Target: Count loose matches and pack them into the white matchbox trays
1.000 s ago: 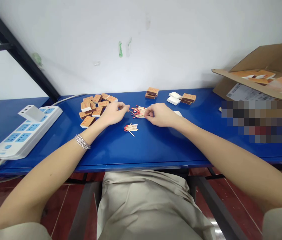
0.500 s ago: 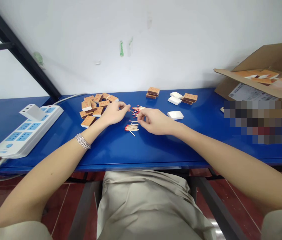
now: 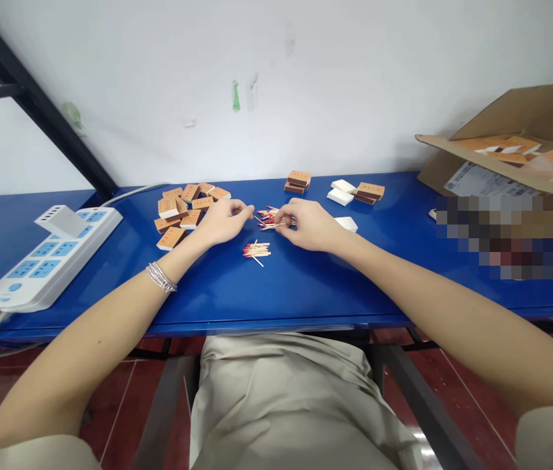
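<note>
R hand [image 3: 308, 225] pinching matches [image 3: 270, 219], L hand [image 3: 222, 222] fingers together, blue table [image 3: 276, 294] open frontward

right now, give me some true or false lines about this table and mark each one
1. The right hand touches the upper pile of red-tipped matches. True.
2. The silver bracelets sit on the right wrist. False: they sit on the wrist of the left hand.
3. A second pile of matches lies nearer the person on the blue table. True.
4. The power strip lies on the floor. False: it lies on the blue table.
</note>
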Available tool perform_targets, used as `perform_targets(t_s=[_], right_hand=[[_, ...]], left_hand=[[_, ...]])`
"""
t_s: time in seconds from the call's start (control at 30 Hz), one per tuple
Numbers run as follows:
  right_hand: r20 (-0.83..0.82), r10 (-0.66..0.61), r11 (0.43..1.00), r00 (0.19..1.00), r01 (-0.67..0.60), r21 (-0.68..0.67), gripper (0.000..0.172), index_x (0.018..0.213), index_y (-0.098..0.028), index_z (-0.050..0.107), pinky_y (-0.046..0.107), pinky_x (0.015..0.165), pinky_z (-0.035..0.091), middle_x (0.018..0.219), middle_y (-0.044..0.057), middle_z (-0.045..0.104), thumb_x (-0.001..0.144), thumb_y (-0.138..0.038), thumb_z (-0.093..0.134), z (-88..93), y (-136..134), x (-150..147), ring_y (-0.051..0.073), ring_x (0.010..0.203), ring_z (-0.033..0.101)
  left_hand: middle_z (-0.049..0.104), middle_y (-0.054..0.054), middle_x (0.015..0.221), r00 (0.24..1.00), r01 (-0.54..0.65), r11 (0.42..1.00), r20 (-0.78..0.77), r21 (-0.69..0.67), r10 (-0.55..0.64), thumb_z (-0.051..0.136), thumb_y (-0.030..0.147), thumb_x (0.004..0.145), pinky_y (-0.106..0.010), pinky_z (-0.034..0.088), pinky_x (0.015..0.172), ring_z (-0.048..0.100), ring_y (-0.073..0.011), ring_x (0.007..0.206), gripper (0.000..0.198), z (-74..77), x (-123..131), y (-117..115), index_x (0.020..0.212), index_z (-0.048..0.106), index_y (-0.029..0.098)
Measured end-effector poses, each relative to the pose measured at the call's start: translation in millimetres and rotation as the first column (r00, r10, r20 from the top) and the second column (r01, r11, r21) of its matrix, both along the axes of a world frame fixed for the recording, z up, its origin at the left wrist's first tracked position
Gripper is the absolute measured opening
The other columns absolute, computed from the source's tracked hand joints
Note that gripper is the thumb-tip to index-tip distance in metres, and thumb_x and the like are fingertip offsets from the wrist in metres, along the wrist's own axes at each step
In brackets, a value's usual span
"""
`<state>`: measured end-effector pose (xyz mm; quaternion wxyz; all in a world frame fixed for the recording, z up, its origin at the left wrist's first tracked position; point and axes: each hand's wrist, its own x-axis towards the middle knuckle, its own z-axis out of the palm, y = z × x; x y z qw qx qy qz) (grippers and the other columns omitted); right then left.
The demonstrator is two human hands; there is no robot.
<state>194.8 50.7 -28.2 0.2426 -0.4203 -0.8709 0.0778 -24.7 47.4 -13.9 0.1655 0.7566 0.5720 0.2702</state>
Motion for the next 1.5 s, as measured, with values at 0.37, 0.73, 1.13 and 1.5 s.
perform_targets(t_s=[0.37, 0.73, 1.13, 1.5], right_hand=[[-0.071, 0.006, 0.999, 0.997, -0.008, -0.031, 0.012, 0.084, -0.018, 0.069, 0.028, 0.071, 0.042, 0.085, 0.006, 0.066, 0.080, -0.021, 0.059, -0.6, -4, -4, 0.016, 0.072, 0.057], [-0.165, 0.045, 0.988, 0.985, -0.068, -0.138, 0.015, 0.085, -0.018, 0.073, 0.026, 0.065, 0.041, 0.078, 0.002, 0.069, 0.077, -0.026, 0.063, 4.1, -9, -6, 0.013, 0.067, 0.057], [0.031, -0.085, 0.995, 0.996, 0.086, -0.053, 0.015, 0.087, -0.018, 0.069, 0.030, 0.073, 0.042, 0.089, 0.007, 0.068, 0.079, -0.020, 0.057, -2.5, 3, -1, 0.019, 0.079, 0.060], [-0.128, 0.001, 1.000, 0.992, -0.004, -0.021, 0.011, 0.082, -0.017, 0.069, 0.028, 0.071, 0.043, 0.084, 0.006, 0.065, 0.078, -0.020, 0.059, 3.0, -11, -7, 0.015, 0.071, 0.057]], left_hand=[[0.057, -0.001, 0.061, 1.000, 0.003, 1.000, 0.024, -0.002, -0.003, 0.047, 0.047, 0.089, -0.029, 0.034, 0.060, 0.047, -0.0149, 0.061, 0.039, 0.2, 0, -1, 0.074, 0.068, 0.017], [0.055, -0.002, 0.060, 1.000, -0.005, 1.000, 0.010, -0.004, 0.005, 0.046, 0.045, 0.089, -0.029, 0.033, 0.059, 0.046, -0.0148, 0.060, 0.039, 1.5, 1, -2, 0.074, 0.068, 0.016], [0.058, -0.002, 0.063, 1.000, 0.003, 1.000, 0.004, 0.005, -0.003, 0.045, 0.047, 0.089, -0.029, 0.034, 0.059, 0.047, -0.0143, 0.060, 0.041, -0.6, -1, 0, 0.074, 0.068, 0.017], [0.065, -0.004, 0.070, 1.000, -0.003, 1.000, -0.010, 0.002, 0.003, 0.046, 0.046, 0.090, -0.030, 0.038, 0.062, 0.052, -0.0151, 0.063, 0.040, -0.4, 0, 0, 0.076, 0.069, 0.016]])
